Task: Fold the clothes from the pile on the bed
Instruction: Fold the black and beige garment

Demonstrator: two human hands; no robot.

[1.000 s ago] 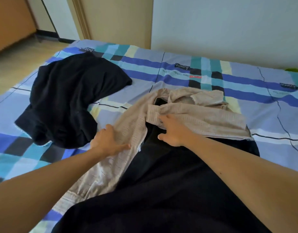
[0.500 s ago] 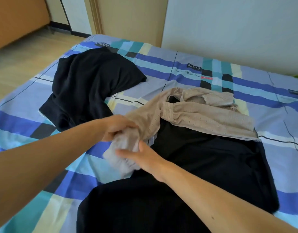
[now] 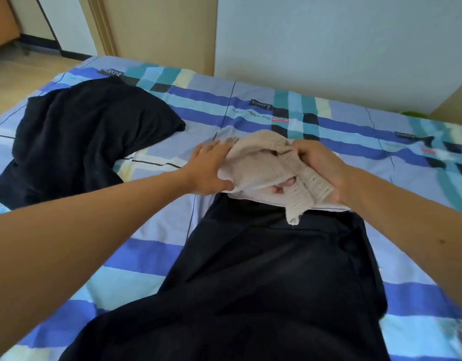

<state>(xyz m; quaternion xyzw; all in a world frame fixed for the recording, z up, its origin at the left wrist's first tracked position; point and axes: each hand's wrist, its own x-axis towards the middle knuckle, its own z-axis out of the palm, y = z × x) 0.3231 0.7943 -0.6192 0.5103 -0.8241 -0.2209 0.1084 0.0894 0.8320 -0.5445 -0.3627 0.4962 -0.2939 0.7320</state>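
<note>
1. A crumpled black garment (image 3: pixel 81 142) lies toward the far left corner of the bed (image 3: pixel 407 157), heaped and creased. It is well apart from both hands, and it looks not yet folded.
2. The left hand (image 3: pixel 209 170) reaches to the middle of the bed. Its fingers are stretched out flat along the left side of the beige knit garment (image 3: pixel 261 168), and the thumb is spread below the edge. It presses and steadies the cloth rather than clenching it.
3. The beige knit garment sits bunched between the two hands, about midway across the bed and closer to the far edge than the near one. Its lower part overlaps the top of a second, larger black garment (image 3: pixel 263 282), and a ribbed strip hangs loose over that black cloth. It is gathered into a loose bundle, not a flat, squared fold.
4. The right hand (image 3: pixel 321 168) grasps the bundle's right side. Its fingers are curled into the knit, and fingertips (image 3: pixel 276 189) show through gaps in the fabric.
5. The larger black garment is spread from under the bundle down to the near edge of the bed, smooth but unfolded.
6. My judgement is that the task is at an early stage. No finished folded stack is in view, the beige piece is in hand and only roughly gathered, and both black pieces remain to be done.
</note>
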